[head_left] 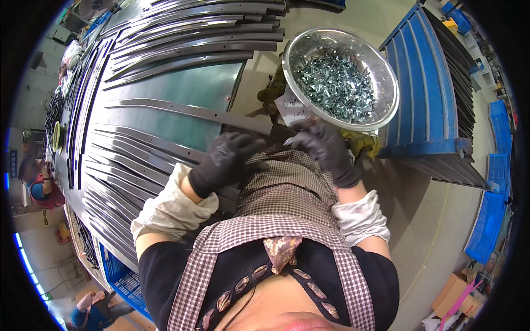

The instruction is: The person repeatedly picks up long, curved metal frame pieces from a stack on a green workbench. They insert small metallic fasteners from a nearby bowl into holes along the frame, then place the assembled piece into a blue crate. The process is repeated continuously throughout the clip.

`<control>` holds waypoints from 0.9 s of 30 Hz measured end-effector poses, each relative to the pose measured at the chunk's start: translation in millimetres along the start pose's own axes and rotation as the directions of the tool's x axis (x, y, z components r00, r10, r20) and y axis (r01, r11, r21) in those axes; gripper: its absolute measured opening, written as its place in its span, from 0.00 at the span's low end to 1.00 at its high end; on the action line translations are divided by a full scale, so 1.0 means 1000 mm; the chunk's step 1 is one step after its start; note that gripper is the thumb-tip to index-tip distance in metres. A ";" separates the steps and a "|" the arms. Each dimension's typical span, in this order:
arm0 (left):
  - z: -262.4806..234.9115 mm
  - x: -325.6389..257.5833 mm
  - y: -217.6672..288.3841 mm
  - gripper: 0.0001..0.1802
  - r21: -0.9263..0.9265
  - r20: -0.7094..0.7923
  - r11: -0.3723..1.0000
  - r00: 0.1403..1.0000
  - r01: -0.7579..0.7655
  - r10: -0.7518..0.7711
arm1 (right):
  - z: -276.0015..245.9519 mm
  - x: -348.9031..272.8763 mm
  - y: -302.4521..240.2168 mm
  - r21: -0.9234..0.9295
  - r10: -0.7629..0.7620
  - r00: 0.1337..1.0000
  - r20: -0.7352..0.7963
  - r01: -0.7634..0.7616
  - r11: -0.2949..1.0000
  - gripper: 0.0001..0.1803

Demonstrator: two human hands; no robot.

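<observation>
My left hand (226,160), in a black glove, hovers over the table's near edge with its fingers apart and nothing visible in it. Just beyond its fingertips lies the end of a long dark strip (193,113) with small holes. My right hand (328,151), also gloved in black, is in front of my checked apron, its fingers pinched on a small shiny metal clip (287,142). Past that hand stands a round metal basin (390,105) heaped with small metal clips (337,83). A white paper tag with handwriting (292,109) hangs at the basin's near left side.
Many dark strips (204,47) lie in rows across the green-topped table (193,85) on my left. A blue metal rack (419,94) holding more dark strips stands at right. Blue crates (491,220) line the far right. Two other people (41,185) are at the far left.
</observation>
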State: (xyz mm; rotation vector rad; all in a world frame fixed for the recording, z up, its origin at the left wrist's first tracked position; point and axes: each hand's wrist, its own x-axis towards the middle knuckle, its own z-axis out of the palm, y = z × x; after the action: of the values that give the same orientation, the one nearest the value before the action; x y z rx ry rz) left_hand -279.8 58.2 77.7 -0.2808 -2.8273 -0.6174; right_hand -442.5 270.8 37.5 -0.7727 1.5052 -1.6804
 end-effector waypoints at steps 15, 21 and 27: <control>0.022 -0.022 -0.006 0.13 -0.617 0.423 0.505 0.796 0.603 -0.433 | 0.047 -0.016 0.010 -0.618 -0.187 0.966 0.180 0.258 0.742 0.35; 0.040 -0.027 -0.016 0.12 -0.605 0.357 0.570 0.829 0.556 -0.430 | 0.048 -0.018 0.018 -0.707 -0.207 0.965 0.162 0.259 0.658 0.33; 0.004 -0.001 -0.038 0.18 -0.142 0.009 0.959 0.969 0.244 -0.246 | 0.017 0.003 0.042 -0.781 -0.251 0.964 0.089 0.224 0.583 0.29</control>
State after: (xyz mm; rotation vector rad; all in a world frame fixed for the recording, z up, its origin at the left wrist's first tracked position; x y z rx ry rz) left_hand -288.5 25.3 59.4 0.0514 -2.8364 -0.8701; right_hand -424.5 257.3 -1.8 -1.4696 2.2843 -1.1237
